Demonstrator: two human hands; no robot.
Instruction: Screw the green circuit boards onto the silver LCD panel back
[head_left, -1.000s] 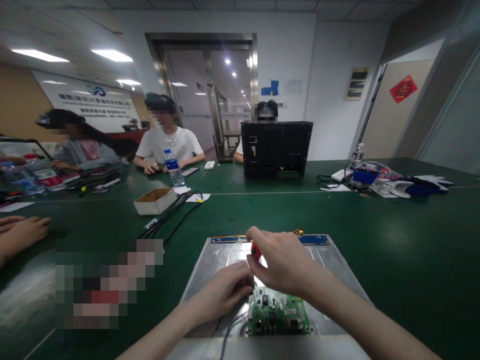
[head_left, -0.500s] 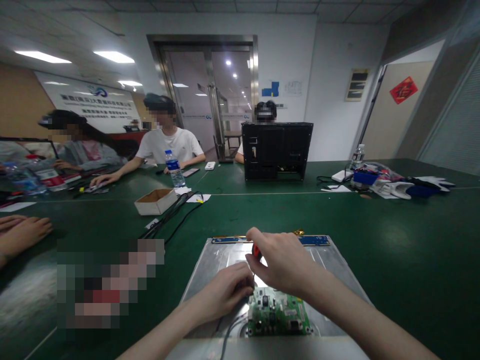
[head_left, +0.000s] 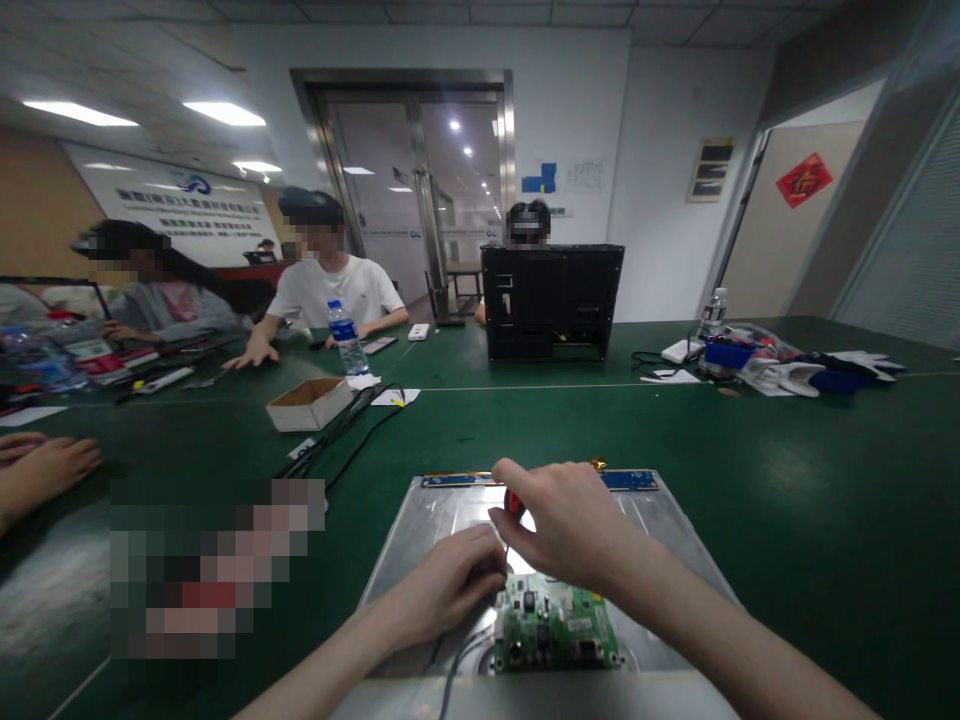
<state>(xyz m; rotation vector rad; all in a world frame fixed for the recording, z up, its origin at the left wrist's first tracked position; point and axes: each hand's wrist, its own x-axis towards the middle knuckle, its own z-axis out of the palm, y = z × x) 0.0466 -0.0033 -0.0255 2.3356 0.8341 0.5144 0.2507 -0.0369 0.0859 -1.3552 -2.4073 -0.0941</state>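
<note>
A silver metal panel (head_left: 420, 520) lies in front of me, with a green circuit board (head_left: 555, 625) on its near half and a blue strip board (head_left: 630, 480) along its far edge. My right hand (head_left: 570, 520) is closed round the red and black handle of a screwdriver (head_left: 513, 502), held upright over the board's upper left corner. Beside the screwdriver's thin shaft, my left hand (head_left: 457, 580) has its fingertips pressed together at that corner; what they pinch is hidden. A dark cable (head_left: 452, 672) runs from the board's left side toward me.
Beyond the panel are a small open box (head_left: 309, 405), black cables (head_left: 349, 425), a water bottle (head_left: 346, 340) and an upright black monitor casing (head_left: 553, 303). Gloves (head_left: 795, 375) and a blue box lie at right. Other people sit around the green table (head_left: 465, 430); another person's hands (head_left: 56, 470) rest at left.
My hands and the screwdriver look nearly unmoved. Across the table, the hand of the person in white has lifted off small items and now lies spread on the table.
</note>
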